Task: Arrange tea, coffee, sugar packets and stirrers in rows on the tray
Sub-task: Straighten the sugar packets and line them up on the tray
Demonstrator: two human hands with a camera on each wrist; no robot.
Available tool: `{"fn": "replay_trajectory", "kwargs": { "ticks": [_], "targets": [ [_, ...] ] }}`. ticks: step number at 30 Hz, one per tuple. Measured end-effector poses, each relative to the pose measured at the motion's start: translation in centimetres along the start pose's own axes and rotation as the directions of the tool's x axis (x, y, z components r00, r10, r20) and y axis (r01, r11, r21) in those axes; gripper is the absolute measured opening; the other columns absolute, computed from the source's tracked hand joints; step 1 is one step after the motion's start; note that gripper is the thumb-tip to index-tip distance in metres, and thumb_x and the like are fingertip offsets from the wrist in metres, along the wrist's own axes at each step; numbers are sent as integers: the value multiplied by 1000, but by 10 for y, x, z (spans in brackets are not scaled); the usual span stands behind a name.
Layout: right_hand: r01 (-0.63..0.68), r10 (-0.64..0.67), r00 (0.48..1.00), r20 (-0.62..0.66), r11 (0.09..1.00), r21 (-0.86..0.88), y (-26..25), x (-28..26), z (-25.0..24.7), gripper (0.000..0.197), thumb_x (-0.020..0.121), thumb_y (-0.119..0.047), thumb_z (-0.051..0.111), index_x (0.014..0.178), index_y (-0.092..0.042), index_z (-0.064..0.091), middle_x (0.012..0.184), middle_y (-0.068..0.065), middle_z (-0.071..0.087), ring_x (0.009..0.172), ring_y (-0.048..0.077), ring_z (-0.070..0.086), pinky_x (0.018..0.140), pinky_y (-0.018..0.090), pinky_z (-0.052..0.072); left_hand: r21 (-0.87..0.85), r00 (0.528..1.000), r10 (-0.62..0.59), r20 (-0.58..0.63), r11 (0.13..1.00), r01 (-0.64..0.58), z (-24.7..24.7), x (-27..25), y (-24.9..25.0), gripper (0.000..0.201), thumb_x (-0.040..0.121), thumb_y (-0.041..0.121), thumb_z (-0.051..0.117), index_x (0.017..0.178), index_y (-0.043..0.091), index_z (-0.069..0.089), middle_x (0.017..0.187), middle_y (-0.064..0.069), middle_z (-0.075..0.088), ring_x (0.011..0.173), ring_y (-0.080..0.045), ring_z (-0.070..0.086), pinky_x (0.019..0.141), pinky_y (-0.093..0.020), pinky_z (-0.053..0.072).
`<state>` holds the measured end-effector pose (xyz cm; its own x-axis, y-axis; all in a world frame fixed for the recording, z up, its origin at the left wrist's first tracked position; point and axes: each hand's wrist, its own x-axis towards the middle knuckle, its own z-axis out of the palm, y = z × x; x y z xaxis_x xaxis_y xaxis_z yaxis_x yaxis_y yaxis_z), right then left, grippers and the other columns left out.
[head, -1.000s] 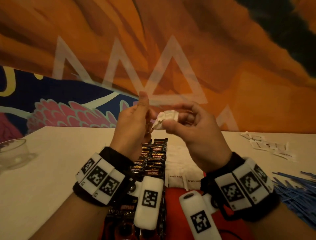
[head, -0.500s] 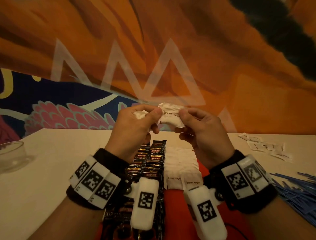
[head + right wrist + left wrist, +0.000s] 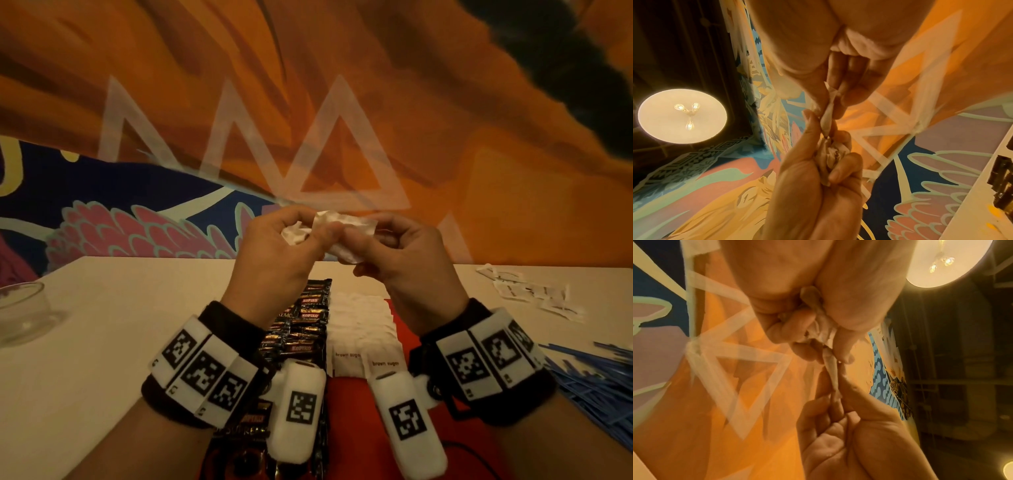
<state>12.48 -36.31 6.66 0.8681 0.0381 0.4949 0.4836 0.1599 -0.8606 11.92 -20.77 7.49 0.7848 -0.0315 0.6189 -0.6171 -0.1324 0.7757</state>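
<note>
- The left hand (image 3: 274, 253) is raised above the table, fingers curled; its thumb and forefinger pinch one end of a white sugar packet (image 3: 342, 226).
- The left wrist view shows more crumpled white paper (image 3: 818, 327) bunched inside the left hand's curled fingers (image 3: 797, 324); whether it is one packet or several cannot be told.
- The right hand (image 3: 400, 260) pinches the other end of the sugar packet between thumb and forefinger, the remaining fingers loosely bent behind it.
- The sugar packet hangs between the two hands in the air, creased and slightly twisted, seen edge-on as a thin strip in the right wrist view (image 3: 827, 116).
- Below the hands lies a red tray (image 3: 346, 404), partly hidden by the wrists.
- On the tray a row of dark coffee sachets (image 3: 305, 322) marked KOPIKO runs away from the person, overlapping one another.
- Just beside it on the right runs a row of white sugar packets (image 3: 363, 332), the nearest two printed "brown sugar".
- Loose white packets (image 3: 527, 294) lie scattered on the table (image 3: 120, 325) at the far right, well apart from the tray.
- A heap of blue stirrers (image 3: 596, 380) lies on the table by the right wrist.
- A clear glass bowl (image 3: 20, 315) stands at the table's left edge.
</note>
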Motion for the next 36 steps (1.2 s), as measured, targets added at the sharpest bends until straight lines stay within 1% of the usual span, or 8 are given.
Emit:
{"fn": "replay_trajectory", "kwargs": {
  "ticks": [4,11,14,17,21,26,29,36],
  "targets": [
    [-32,33,999,-37,999,23,0,1,3,17,96,-24,57,94,-12,69,83,9,71,69,21,66,57,27,54,-84,998,-35,-44,996,31,2,0,-4,9,81,26,72,82,19,68,70,7,70,58,-1,60,50,-10,40],
    [218,-197,974,114,951,-217,-1,-3,-1,43,75,-8,82,112,-22,63,96,7,73,71,29,68,61,31,58,-185,984,-155,-93,973,136,1,1,-4,14,88,25,70,74,27,72,73,0,69,71,-27,55,52,-30,35],
    [243,-209,964,164,944,-225,-4,-5,-2,30,79,1,76,102,-18,71,83,-3,73,60,13,64,59,22,54,-203,974,-190,-127,966,162,2,1,-2,23,93,25,66,70,23,70,68,5,67,66,-25,52,51,-31,35],
    [132,-85,977,197,963,-237,-11,-8,-9,25,81,2,73,100,-14,73,74,-12,71,58,0,61,58,18,50,-146,971,-171,-169,978,147,-1,3,2,23,95,26,64,73,19,65,59,9,63,54,-5,57,47,-18,41],
    [-51,125,969,213,945,-322,-5,-13,-26,27,81,-3,75,105,-15,75,89,-8,76,69,12,68,61,22,53,-69,972,-100,-211,994,87,-13,8,3,22,97,23,62,78,13,67,58,0,61,48,-8,53,44,-12,35],
    [-165,427,886,182,656,-736,28,-20,-34,25,81,-13,80,104,-21,77,97,-10,75,70,11,72,61,21,55,-111,965,-120,-235,989,96,-23,11,9,22,97,27,62,78,18,66,60,2,61,55,-10,57,44,-19,37],
    [-157,538,826,169,507,-848,39,-27,-34,24,81,-21,80,103,-29,76,84,-22,69,61,-12,63,57,3,43,-115,967,-106,-233,990,81,-25,12,11,22,97,25,62,78,15,66,59,1,60,53,-10,56,43,-21,35],
    [-111,559,812,165,426,-898,45,-33,-23,28,79,-27,82,106,-32,76,96,-15,71,81,-2,65,66,10,44,-128,971,-101,-217,989,75,-32,14,12,25,98,30,62,76,19,65,63,1,60,56,-12,58,43,-21,35]
  ]
}}
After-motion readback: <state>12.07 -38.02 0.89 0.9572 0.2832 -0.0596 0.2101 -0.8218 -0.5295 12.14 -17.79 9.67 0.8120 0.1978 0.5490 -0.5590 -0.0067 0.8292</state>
